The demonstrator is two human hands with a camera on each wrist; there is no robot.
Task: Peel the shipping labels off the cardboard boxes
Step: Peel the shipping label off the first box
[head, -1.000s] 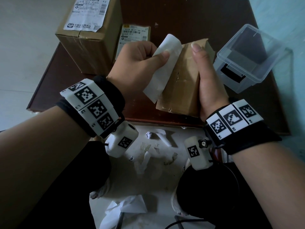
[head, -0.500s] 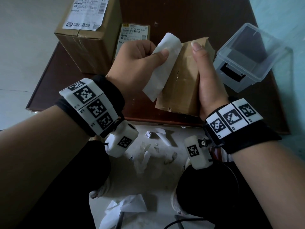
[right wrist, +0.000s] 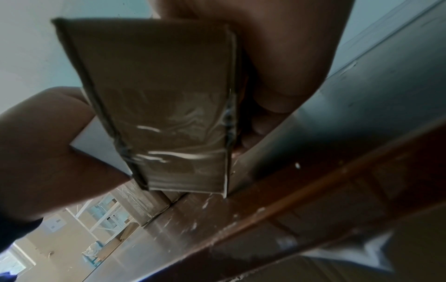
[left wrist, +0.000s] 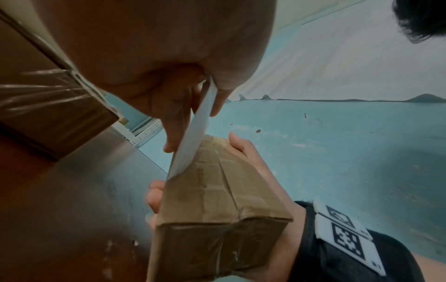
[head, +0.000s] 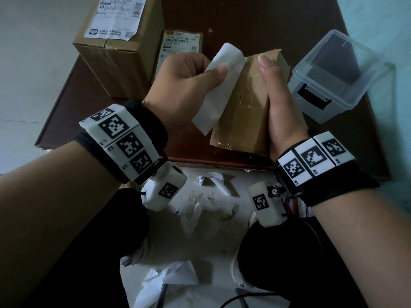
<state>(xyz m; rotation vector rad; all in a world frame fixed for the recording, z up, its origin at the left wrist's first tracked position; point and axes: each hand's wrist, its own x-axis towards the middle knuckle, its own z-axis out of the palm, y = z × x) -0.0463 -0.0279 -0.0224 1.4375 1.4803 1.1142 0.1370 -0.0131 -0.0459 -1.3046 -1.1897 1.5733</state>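
Left grip (head: 189, 78): thumb and curled fingers pinch the white paper shipping label (head: 219, 90), blank side up, its far end curled over. In the left wrist view the label (left wrist: 193, 137) runs edge-on from the pinch down to the left long edge of the box top, so it looks attached only along that edge; how much glue is left I cannot tell.

Right grip (head: 280, 103): wrapped round the small brown cardboard box (head: 246, 107), thumb lying along the top face, fingers underneath, as the left wrist view shows under the box (left wrist: 217, 209). The box is held up, tilted, over the near edge of the dark brown wooden desk (head: 244, 23). Clear tape crosses its end face (right wrist: 169, 114).

Step in hand: mid-peel on the held box, label mostly off. Next move, as I judge it: pull the label further left and away from the box, low and steady, with the right grip bracing the box against the pull. Risk is the paper tearing at the last glued strip.

Outward: a large brown cardboard box (head: 124, 63) stands at the far left corner of the desk with a printed white label (head: 117, 16) on top, not yet peeled. A smaller box with a printed label (head: 180, 44) sits just beside it, partly hidden behind the left hand. A clear plastic lidded tub (head: 333, 72) sits by the right edge. Torn paper scraps (head: 206, 196) litter the pale floor below the near edge, between the knees.
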